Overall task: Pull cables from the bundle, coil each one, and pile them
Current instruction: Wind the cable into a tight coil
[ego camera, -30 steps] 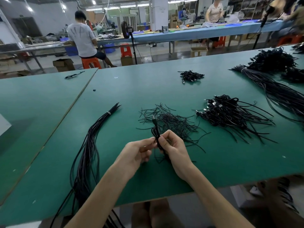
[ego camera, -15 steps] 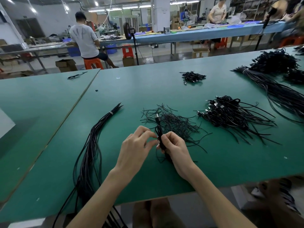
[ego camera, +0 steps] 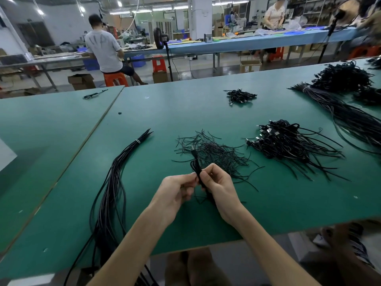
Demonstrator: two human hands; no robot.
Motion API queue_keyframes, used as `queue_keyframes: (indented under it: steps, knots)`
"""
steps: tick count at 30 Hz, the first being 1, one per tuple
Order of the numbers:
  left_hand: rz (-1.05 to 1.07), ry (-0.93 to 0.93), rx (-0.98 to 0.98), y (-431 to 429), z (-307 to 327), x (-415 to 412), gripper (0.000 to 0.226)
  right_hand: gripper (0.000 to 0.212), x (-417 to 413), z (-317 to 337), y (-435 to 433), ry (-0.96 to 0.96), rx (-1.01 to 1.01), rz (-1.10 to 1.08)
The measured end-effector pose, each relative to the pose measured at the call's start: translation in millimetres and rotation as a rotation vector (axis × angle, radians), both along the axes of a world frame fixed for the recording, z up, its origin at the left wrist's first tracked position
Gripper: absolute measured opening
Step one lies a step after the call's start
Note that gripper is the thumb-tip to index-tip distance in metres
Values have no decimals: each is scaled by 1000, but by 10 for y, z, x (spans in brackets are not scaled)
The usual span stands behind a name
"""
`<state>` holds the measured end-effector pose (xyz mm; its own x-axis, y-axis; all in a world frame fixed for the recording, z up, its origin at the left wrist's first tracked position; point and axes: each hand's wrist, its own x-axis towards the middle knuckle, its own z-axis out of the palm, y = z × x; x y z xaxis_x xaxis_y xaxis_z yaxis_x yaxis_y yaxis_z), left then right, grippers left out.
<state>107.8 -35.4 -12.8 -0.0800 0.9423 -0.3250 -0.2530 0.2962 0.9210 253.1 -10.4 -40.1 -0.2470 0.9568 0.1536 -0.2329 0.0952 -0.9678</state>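
L hand (ego camera: 175, 190) & R hand (ego camera: 218, 188) are close together over the near edge of the green table (ego camera: 206, 112), fingertips almost meeting. Both pinch one coiled black cable (ego camera: 197, 168). The R thumb & forefinger clamp its middle, and the L fingertips press on it from the other side. The coil stands roughly upright btwn the hands, with its plug end poking up above the fingers and its lower part hidden behind the R palm. Can't tell if a tie is wrapped on it.

Just behind the hands lies a loose scatter of thin black twist ties (ego camera: 214, 153). To the R of that is the pile of coiled cables (ego camera: 288, 145), plugs facing L, tails fanned out to the R. To the L, well apart from the hands, the long cable bundle (ego camera: 111, 193) lies banded near its far tip and trails off the table's near edge.

Further back sit a small cable heap (ego camera: 240, 96) and, at far R, a second long bundle (ego camera: 350, 118).
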Motion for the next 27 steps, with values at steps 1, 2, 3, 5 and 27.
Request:
queue_keyframes:
  steps: [1,2,3,5,27]
  knots:
    - [-12,103,57,5,-4,-14,19,19,-5,1,3,-2,-6,-4]
    - [-5,242,137,3,-9,-22,22,19,-11,1,7,-5,-15,-10]
    - [24,404,231,-3,-17,-27,23,19,-13,0,12,-9,-28,-17]
    - [113,709,439,-13,-34,-45,14,20,-22,-2,19,-4,-51,-21]
    - [177,1063,717,-62,-80,-6,11,21,-22,-30,32,-35,-78,0]
